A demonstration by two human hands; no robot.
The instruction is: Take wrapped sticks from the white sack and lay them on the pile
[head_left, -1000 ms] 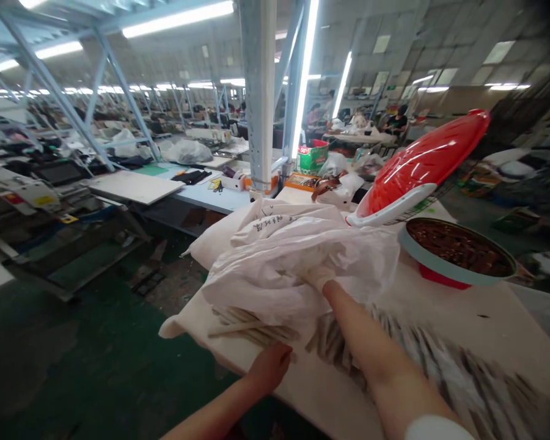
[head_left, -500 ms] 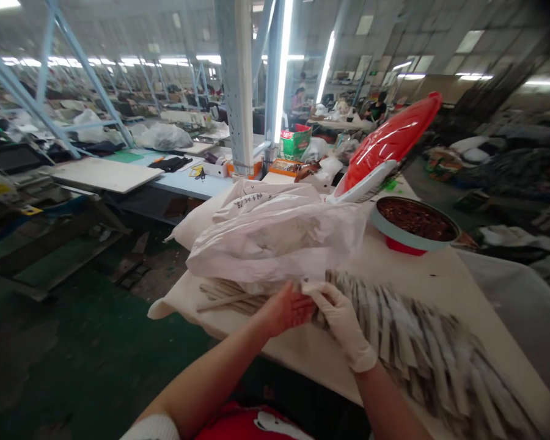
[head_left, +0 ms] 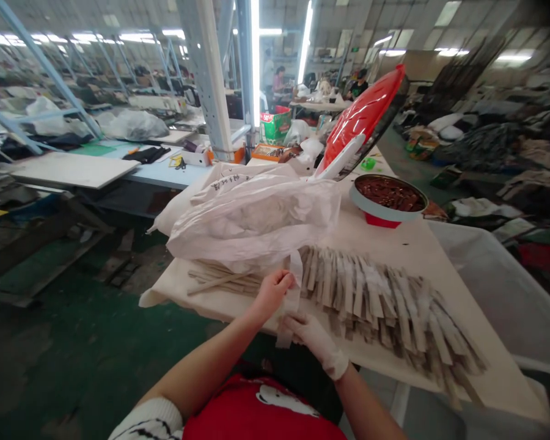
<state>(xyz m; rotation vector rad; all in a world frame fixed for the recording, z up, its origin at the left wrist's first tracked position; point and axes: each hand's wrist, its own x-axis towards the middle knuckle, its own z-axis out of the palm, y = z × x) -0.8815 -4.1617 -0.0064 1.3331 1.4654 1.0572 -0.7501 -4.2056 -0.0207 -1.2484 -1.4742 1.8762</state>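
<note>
My bare left hand (head_left: 274,292) pinches the upper part of a pale, translucent strip (head_left: 296,264). Lower down, my right hand (head_left: 310,335), in a white glove, has its fingers closed on the same strip, whose end hangs past the table's front edge. Just right of both hands lies a long row of grey-beige flat strips (head_left: 362,284), laid side by side and overlapping. Beyond my hands rests an open white plastic bag (head_left: 252,223) with pale material inside. More beige strips (head_left: 224,282) stick out from under its near side.
A round tin (head_left: 388,197) full of reddish-brown pieces stands behind the row, near a tilted red plastic-covered object (head_left: 364,110). At the right is a grey-white bin (head_left: 481,275). A steel post (head_left: 206,73) rises behind the bag. Two people sit far back.
My hands have moved apart, the right one down and toward me, and the pale strip now shows stretched between them. The camera view has shifted, showing more of the row's near end.
</note>
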